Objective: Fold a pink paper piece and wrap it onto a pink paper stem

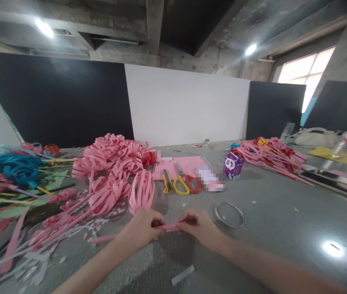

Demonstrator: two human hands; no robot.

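Between my two hands runs a narrow pink paper piece [171, 227], pinched at both ends by thumbs and fingertips. My left hand [145, 226] is closed on its left part. My right hand [194, 225] grips the right end. A pink length [104, 239] shows left of my left wrist, in line with it; whether they are one piece is hidden. Just beyond my left hand lies a looped pink paper-strip flower head [142, 191]. A short whitish strip [182, 275] lies on the grey table nearer to me. A roll of clear tape [230, 214] rests right of my right hand.
Ahead lie a yellow-handled cutter [167, 181], yellow scissors [181, 184], red scissors [194, 183] and pink sheets [188, 163]. A purple box [233, 166] stands to their right. Pink paper flowers [109, 163] heap up left; another bundle [271, 153] lies right. Paper scraps [38, 261] litter the left.
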